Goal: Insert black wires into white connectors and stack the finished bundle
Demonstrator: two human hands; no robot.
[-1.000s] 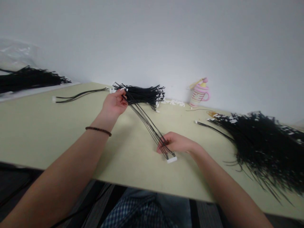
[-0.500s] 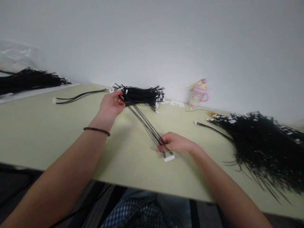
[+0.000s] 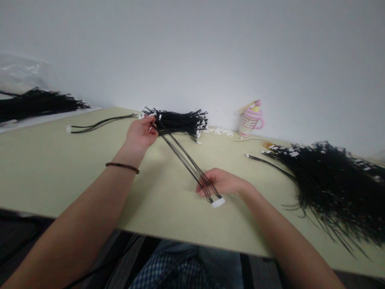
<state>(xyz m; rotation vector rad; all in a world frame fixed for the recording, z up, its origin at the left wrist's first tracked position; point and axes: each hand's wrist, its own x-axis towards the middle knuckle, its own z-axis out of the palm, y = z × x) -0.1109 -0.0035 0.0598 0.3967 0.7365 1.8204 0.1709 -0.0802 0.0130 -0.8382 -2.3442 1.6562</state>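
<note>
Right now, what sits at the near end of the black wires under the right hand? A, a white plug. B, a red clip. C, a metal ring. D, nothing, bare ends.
A: a small white plug ends the black wires just past the right hand, lying on the table.

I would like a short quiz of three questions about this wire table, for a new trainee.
1. True or false: the right hand pinches black wires close to a white connector.
2. What does the left hand touch? A) the pink cup B) the wire bundle by the wall C) the big wire pile
3. Fill in: the bracelet sits on the ___ wrist.

Key: 1 true; 2 B; 3 left.
</note>
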